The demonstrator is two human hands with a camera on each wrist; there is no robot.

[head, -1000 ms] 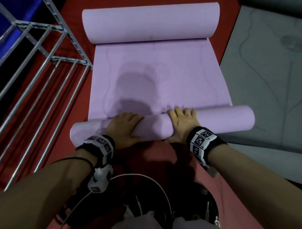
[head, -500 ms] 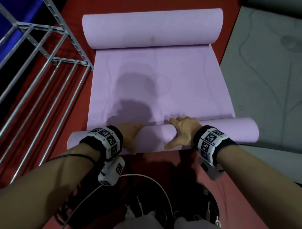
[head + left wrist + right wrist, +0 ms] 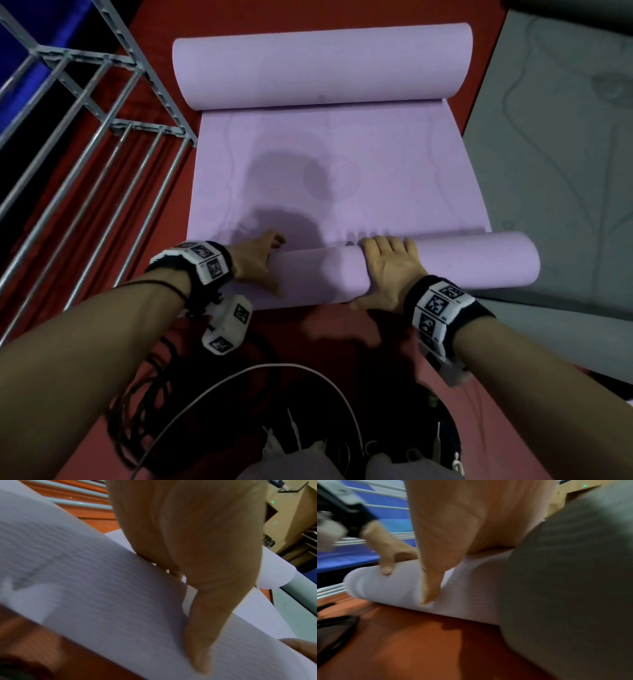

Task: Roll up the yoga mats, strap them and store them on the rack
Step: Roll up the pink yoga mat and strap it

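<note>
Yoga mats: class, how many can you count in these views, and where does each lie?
2. The purple foam yoga mat lies on the red floor, curled at both ends, under both hands. The grey yoga mat lies flat to its right. Others may be out of frame.

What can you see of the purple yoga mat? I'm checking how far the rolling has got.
The purple yoga mat is pale lilac foam with a faint printed pattern, lying on the red floor. Both ends are curled: a fat roll at the far end, a slimmer one nearest the person. The left hand and right hand grip the near roll; the middle lies flat.
</note>
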